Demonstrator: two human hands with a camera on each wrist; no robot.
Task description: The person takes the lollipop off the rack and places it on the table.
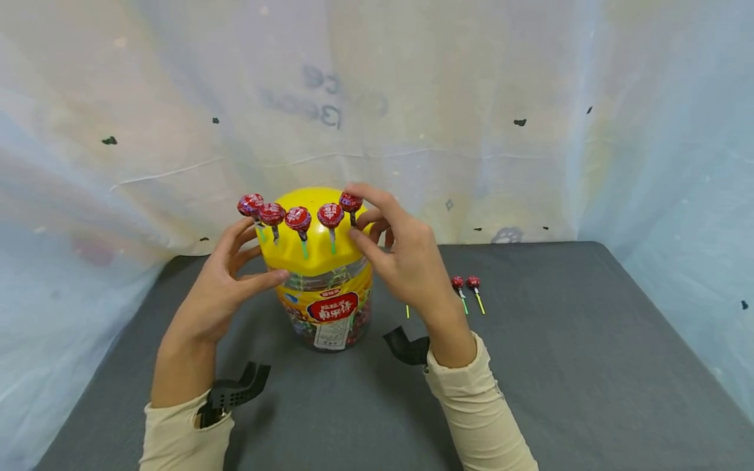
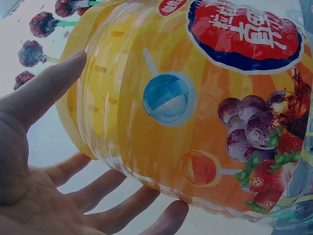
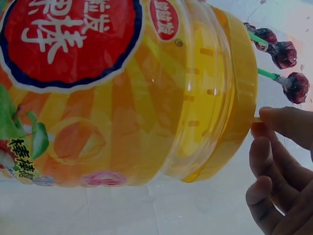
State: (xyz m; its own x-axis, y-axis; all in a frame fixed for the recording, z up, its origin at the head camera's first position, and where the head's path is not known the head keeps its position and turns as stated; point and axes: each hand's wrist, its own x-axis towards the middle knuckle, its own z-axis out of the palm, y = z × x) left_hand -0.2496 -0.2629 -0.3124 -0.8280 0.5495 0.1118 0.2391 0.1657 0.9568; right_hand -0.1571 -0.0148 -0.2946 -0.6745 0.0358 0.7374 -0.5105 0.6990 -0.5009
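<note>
A clear jar [image 1: 332,314] of candy with a yellow lid [image 1: 315,196] stands on the grey table. Several red-wrapped lollipops [image 1: 298,221] stick up from the front of the lid by their sticks. My left hand [image 1: 226,281] holds the jar's left side near the lid, thumb in front and fingers round the side. At the lid's right front, my right hand [image 1: 400,252] pinches another red lollipop [image 1: 350,201]. In the right wrist view, its yellow stick [image 3: 257,119] meets the lid's edge below my fingertips; the lollipop's head is out of that view.
Two more lollipops [image 1: 474,282] lie on the table right of my right forearm. A yellow stick [image 1: 407,311] shows beside the right wrist, its head hidden by my hand. A pale cloth [image 1: 448,131] hangs behind the table's far edge.
</note>
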